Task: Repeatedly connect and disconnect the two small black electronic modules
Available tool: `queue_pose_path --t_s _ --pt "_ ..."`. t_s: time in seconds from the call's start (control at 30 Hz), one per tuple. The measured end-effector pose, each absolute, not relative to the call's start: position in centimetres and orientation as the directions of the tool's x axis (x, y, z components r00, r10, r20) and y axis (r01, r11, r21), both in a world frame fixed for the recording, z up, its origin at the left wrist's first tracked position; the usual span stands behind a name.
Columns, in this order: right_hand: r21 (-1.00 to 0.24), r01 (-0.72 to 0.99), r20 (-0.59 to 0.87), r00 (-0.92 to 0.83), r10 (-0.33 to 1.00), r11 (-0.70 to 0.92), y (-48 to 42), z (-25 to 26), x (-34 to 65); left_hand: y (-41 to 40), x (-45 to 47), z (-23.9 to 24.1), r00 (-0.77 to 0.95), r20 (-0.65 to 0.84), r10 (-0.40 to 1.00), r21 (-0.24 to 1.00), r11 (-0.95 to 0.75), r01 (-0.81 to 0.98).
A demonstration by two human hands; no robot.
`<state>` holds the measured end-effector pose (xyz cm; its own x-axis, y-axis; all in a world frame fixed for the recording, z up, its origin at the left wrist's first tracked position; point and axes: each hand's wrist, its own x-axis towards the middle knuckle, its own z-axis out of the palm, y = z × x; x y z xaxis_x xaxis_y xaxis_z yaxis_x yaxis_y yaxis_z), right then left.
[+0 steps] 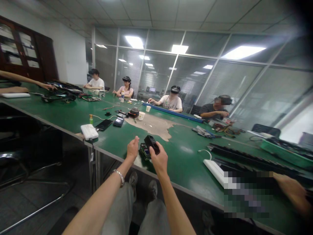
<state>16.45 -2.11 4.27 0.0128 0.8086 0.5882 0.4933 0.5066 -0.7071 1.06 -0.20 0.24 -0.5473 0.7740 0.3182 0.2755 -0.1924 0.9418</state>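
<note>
My right hand (159,159) grips a black box-shaped device (150,142), thumb on its near side and fingers along its right side. Just below the device, a green circuit board (144,151) with parts on it lies near the front edge of the green table (179,163). To the left of the board is my left hand (133,148), its fingers curled together and thumb up. Whether anything is inside those fingers is hidden. A small gap separates my left hand from the device.
To the left lie a white power bank-like box (89,132), a black phone (104,124) and a dark handheld device (118,121). Paper cups (141,115) stand further back. A white bar (215,171) lies right, near another person's hand (292,189). Several people sit across.
</note>
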Motion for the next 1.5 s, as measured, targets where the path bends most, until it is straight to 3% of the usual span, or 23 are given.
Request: queue_pose_path --t_s 0.3,0.43,0.9,1.17,1.5 --pt "-0.487 0.584 0.654 -0.249 0.714 0.649 -2.2 1.8 15.1 -0.9 0.9 0.9 -0.571 0.380 0.728 0.912 -0.190 0.365" --pt "-0.451 0.609 0.632 -0.298 0.715 0.652 -2.5 0.5 15.4 -0.9 0.8 0.8 -0.565 0.460 0.685 0.875 -0.240 0.421" --pt "-0.575 0.572 0.592 -0.203 0.780 0.586 -2.6 -0.2 14.8 -0.4 0.5 0.1 -0.519 0.518 0.680 0.827 -0.244 0.506" --pt "-0.678 0.519 0.621 0.026 0.783 0.520 -1.8 3.2 15.8 -0.5 0.7 0.2 -0.556 0.469 0.687 0.863 -0.222 0.453" --pt "-0.700 0.584 0.552 0.077 0.830 0.412 1.4 -0.6 20.5 -0.9 1.0 0.9 -0.545 0.432 0.718 0.868 -0.168 0.467"
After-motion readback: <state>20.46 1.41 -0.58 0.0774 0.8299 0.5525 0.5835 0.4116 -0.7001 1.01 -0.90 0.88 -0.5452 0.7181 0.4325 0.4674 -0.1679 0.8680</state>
